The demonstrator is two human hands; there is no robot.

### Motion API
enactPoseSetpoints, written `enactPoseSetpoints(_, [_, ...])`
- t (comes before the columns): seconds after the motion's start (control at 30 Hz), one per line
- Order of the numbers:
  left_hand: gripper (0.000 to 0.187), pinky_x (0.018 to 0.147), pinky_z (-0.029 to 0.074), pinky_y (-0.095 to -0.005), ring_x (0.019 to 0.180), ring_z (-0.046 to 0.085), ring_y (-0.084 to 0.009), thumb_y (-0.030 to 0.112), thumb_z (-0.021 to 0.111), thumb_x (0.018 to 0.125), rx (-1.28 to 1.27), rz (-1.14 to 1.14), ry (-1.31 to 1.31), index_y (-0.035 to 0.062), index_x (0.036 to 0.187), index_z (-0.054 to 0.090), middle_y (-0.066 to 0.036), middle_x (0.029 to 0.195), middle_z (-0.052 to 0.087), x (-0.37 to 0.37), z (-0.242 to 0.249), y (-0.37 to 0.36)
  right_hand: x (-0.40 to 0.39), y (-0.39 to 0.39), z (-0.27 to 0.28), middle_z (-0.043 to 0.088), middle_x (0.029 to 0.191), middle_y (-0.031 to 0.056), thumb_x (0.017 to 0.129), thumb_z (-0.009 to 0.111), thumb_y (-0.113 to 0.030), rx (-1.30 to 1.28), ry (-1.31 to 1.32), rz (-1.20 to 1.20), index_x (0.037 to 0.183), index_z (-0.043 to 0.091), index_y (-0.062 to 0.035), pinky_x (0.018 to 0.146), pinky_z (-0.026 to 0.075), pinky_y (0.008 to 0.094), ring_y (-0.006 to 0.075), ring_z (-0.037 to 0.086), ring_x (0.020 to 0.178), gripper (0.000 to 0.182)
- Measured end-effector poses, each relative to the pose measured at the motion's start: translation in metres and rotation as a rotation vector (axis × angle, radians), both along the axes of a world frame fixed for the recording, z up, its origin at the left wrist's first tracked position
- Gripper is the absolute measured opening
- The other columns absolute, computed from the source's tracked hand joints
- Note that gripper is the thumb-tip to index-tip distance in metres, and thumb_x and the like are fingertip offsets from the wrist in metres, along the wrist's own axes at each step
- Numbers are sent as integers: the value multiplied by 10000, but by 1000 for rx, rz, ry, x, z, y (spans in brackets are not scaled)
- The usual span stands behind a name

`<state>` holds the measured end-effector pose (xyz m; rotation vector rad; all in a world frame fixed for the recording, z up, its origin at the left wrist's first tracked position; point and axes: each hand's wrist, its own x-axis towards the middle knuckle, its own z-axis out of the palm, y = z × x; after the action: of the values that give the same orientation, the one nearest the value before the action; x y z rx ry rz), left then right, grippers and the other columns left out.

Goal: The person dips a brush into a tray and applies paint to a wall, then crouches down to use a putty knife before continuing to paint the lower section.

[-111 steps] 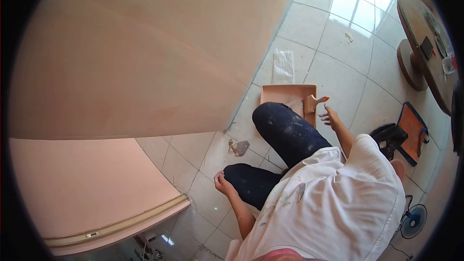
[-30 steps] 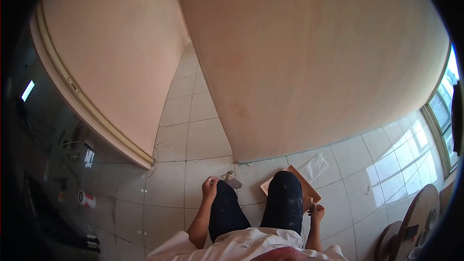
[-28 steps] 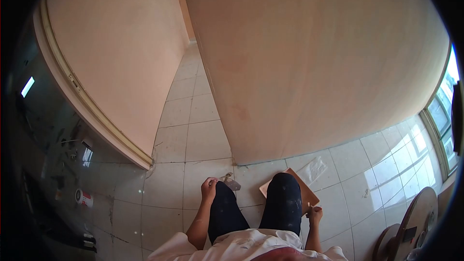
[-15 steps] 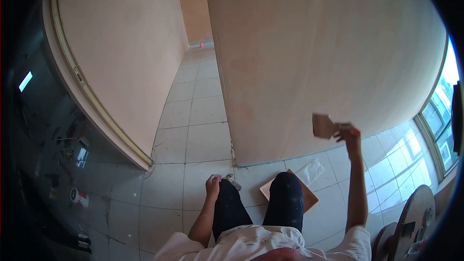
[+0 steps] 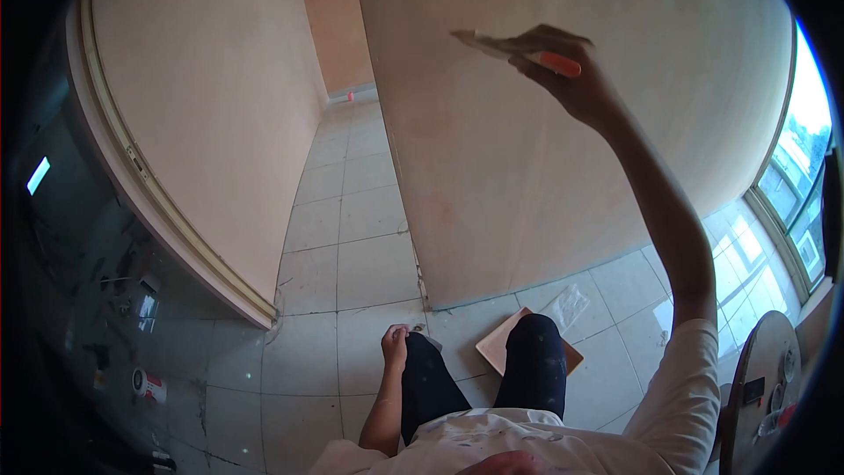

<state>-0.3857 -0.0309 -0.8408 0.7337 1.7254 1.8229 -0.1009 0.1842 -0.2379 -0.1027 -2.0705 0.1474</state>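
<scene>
Toward 1 o'clock, the right hand (image 5: 578,92) has its fingers clasped around the brush (image 5: 490,43), head pointing near 10, apparently for control. At 6, the left hand (image 5: 395,345) lies curled beside 1 knee (image 5: 424,359), contents unclear; the tray (image 5: 498,340) at 5 seems placed within reach.

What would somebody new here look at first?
Probably the orange-handled brush, held up in the right hand in front of the big pinkish wall. Next might come the peach tray on the floor, partly hidden by the right knee, and the bright window at the far right.
</scene>
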Motion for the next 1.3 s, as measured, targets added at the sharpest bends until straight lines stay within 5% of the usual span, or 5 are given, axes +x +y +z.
enactPoseSetpoints(0.27, [150, 822, 480, -261, 833, 597, -126, 83, 562, 962, 23, 47, -75, -19, 987, 670, -41, 884, 662, -1, 2, -15, -1, 5, 98, 660, 959, 132, 908, 670, -113, 527, -5, -49, 1140, 649, -27, 743, 533, 420, 315, 659, 865, 248])
enactPoseSetpoints(0.37, [151, 831, 483, -267, 841, 600, -130, 83, 562, 961, 25, 55, -85, -18, 995, 669, -42, 891, 663, -4, 0, -21, -5, 31, 71, 685, 1051, 67, 857, 730, -22, 561, -43, -59, 1108, 730, -74, 814, 572, 352, 236, 683, 937, 256])
enactPoseSetpoints(0.77, [144, 840, 499, -285, 861, 627, -156, 55, 547, 954, 2, 144, -40, -13, 988, 668, -73, 932, 692, -9, 3, -40, -23, 76, 28, 610, 952, 53, 772, 679, 72, 531, -30, -142, 1074, 693, -87, 662, 564, 372, 264, 647, 819, 342])
enactPoseSetpoints(1.13, [144, 836, 496, -280, 856, 621, -152, 62, 551, 957, -13, 143, -31, -13, 985, 671, -65, 907, 679, -12, -3, -33, -19, 95, -47, 584, 910, 72, 827, 669, -54, 487, -539, -101, 967, 646, -72, 703, 557, 415, 287, 653, 826, 143])
enactPoseSetpoints(1.3, [137, 841, 501, -284, 855, 630, -157, 59, 555, 951, -46, 150, -31, -9, 981, 669, -69, 912, 686, -11, 4, -32, -12, 83, 10, 615, 926, 113, 839, 730, -93, 266, -445, 46, 991, 660, -24, 721, 507, 437, 327, 639, 838, 181])
